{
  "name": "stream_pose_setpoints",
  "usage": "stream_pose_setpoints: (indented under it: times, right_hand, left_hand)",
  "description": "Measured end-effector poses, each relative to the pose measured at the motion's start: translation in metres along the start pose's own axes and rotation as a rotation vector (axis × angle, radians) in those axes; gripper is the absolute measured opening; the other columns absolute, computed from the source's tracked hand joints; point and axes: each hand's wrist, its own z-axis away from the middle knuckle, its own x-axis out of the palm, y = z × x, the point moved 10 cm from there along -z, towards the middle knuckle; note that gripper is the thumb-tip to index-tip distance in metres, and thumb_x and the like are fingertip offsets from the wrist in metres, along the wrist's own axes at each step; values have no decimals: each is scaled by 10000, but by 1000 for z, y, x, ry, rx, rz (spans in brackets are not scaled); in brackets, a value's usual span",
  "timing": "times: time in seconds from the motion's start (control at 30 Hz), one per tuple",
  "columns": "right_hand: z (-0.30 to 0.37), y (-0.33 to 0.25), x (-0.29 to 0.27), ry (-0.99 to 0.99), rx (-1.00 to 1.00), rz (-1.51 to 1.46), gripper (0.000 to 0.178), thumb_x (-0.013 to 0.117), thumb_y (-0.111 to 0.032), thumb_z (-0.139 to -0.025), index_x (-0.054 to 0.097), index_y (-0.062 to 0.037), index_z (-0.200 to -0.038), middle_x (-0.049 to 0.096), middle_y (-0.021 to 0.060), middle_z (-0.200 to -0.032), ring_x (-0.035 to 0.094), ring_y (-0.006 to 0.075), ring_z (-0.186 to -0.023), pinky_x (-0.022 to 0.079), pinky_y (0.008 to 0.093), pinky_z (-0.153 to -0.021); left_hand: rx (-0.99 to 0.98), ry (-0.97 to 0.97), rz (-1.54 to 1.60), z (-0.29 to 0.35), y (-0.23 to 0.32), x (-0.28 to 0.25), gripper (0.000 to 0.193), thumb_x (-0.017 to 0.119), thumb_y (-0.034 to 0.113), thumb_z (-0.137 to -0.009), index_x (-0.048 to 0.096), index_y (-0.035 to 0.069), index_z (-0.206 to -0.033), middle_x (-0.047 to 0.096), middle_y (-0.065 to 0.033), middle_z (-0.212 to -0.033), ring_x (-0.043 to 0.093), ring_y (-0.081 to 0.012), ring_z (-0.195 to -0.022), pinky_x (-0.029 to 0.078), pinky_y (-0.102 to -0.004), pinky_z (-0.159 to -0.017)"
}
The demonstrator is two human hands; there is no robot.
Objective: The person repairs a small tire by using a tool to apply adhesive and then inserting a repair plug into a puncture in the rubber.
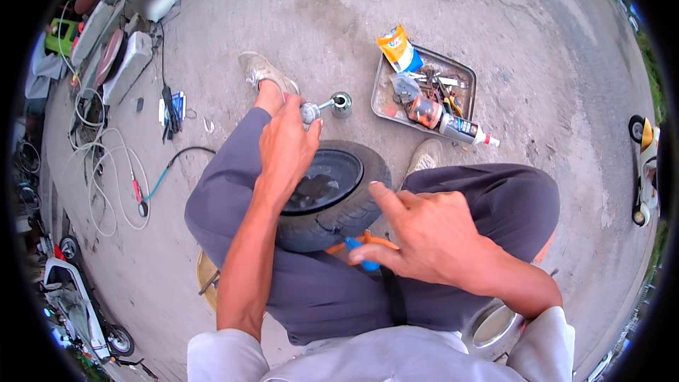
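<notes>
My left hand (288, 145) is closed on a brush cap (310, 112), a round grey lid with a thin rod. Its rod reaches toward the mouth of a small open can (341, 104) on the ground. Between my knees stands a small wheel with a black tyre (371, 170), tilted, its dark rim facing up. My right hand (438, 240) is beside the tyre's near right side, index finger stretched out and thumb apart. The thumb lies against a blue tool handle (362, 256) next to the tread. An orange curved piece (378, 240) shows below the tyre.
To the right ahead lies a metal tray (463, 71) of tools, a bottle (463, 129) and a yellow-blue packet (399, 49). Hoses (106, 148) coil at left. Scooters stand at the left (78, 304) and right (647, 170) edges. A round container (495, 325) sits behind my right knee.
</notes>
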Motion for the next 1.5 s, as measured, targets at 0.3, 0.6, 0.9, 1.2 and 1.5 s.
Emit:
stream_pose_setpoints:
  times: [0.3, 0.6, 0.9, 1.2, 1.5]
  right_hand:
    - [16, 73, -35, 252, 131, -85, 293, 787, -232, -868, 592, -49, -987, 622, 91, -761, 681, 293, -658, 500, 409, -535]
    - [23, 91, -38, 256, 125, -102, 226, 691, -102, -733, 557, -77, -913, 543, 60, -752, 639, 223, -643, 496, 363, -538]
    - [22, 99, -49, 291, 242, -130, 572, 725, -170, -804, 588, -12, -1337, 612, 102, -966, 673, 238, -760, 540, 355, -646]
    - [-11, 123, -36, 582, 244, -1371, 882, 428, -637, -1062, 246, 33, -1608, 334, 255, -1641, 421, 373, -1473, 364, 443, -1179]
    - [-48, 97, -21, 619, -69, -2313, 771, 394, -638, -1074, 282, -91, -1605, 454, 99, -1574, 437, 231, -1442, 343, 375, -1204]
  left_hand:
    - [80, -254, -317, -86, -40, 116, 356, 721, 226, -904, 574, 1, -1137, 712, -238, -1098, 704, -447, -995, 552, -552, -849]
    - [116, -350, -390, -100, -54, 170, 363, 749, 203, -873, 580, 7, -1128, 709, -238, -1069, 703, -452, -997, 555, -546, -852]
    - [164, -469, -544, -115, -31, 180, 516, 781, 315, -893, 579, 28, -1272, 696, -234, -1152, 704, -425, -1040, 561, -524, -870]
    - [652, -182, 315, -49, 197, 0, 764, 636, 467, -999, 415, -23, -1542, 538, -253, -1479, 537, -400, -1345, 413, -453, -1122]
    - [1124, -112, 180, 19, 235, 6, 1064, 372, 788, -966, 377, -135, -1496, 646, -248, -1268, 603, -416, -1191, 375, -529, -1109]
